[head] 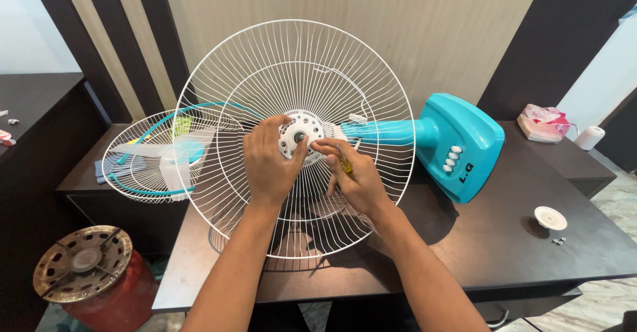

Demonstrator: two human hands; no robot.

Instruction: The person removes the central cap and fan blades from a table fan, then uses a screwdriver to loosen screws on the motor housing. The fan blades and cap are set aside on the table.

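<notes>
Bright, even indoor light, soft shadows below, sharp focus, slight wide-angle edge stretch.

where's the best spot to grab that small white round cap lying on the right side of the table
Take the small white round cap by its outer rim, coming straight down from above. It seems to lie flat and alone on the dark table, low and disc-like, so opposite edges look like the only real purchase. Nothing crowds it; the tiny screws sit apart, just in front. Both hands are at the fan grille's hub.
</notes>
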